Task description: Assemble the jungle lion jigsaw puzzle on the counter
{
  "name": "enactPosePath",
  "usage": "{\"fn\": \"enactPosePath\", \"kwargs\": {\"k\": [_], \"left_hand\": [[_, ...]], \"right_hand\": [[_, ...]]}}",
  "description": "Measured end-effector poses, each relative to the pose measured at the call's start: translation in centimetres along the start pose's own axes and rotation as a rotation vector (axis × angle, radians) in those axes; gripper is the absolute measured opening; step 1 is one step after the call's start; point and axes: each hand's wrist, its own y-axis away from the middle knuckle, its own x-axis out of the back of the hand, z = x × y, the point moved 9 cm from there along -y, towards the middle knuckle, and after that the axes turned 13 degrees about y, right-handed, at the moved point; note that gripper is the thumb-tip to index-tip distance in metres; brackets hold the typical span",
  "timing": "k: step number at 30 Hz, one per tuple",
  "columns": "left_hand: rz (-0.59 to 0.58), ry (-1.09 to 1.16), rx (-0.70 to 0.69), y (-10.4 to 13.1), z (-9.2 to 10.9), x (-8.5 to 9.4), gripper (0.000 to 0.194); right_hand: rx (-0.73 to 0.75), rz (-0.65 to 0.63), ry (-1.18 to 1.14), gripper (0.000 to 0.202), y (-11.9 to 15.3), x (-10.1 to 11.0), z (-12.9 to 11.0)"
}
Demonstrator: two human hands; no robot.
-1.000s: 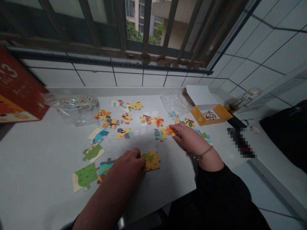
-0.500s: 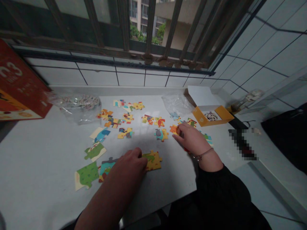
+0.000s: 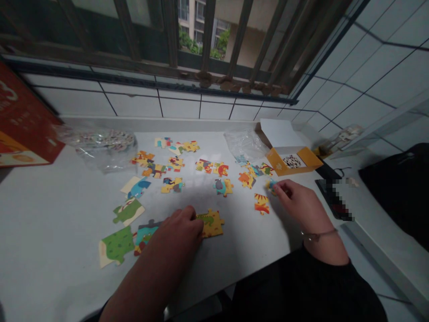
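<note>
My left hand rests on the white table with its fingers curled at the left edge of a yellow puzzle piece with a green crocodile; whether it grips anything is hidden. Between the thumb and fingers of my right hand is a small blue and yellow puzzle piece. An orange striped piece lies to the left of that hand. Farther left are an orange piece and a teal and grey piece. Green dinosaur pieces lie left of my left forearm.
A clear bag of pieces and a red box stand at the left. Toward the back right are an empty-looking plastic bag and an open yellow box. A dark, partly blurred object lies at the right.
My right hand has moved right, from the orange piece to the blue and yellow piece, now pinched. The orange striped piece is uncovered. My left hand stays by the crocodile piece.
</note>
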Motion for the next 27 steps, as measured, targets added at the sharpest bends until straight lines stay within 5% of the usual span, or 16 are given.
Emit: {"fn": "enactPosePath", "kwargs": {"k": [5,14,22,27], "left_hand": [[-0.002,-0.002,0.017,0.0,-0.1,0.1,0.035],[0.018,-0.009,-0.008,0.0,-0.1,0.3,0.032],[0.015,-0.005,-0.008,-0.1,-0.1,0.2,0.035],[0.023,-0.010,-0.022,0.0,0.0,0.2,0.036]], "right_hand": [[0.253,-0.088,-0.177,0.049,3.9,-2.0,-1.1],[0.316,-0.084,-0.219,0.041,4.8,-2.0,-3.5],[0.100,-0.128,-0.013,0.051,4.7,-2.8,-5.3],[0.326,-0.042,-0.141,0.046,4.4,-1.2,-5.3]]}}
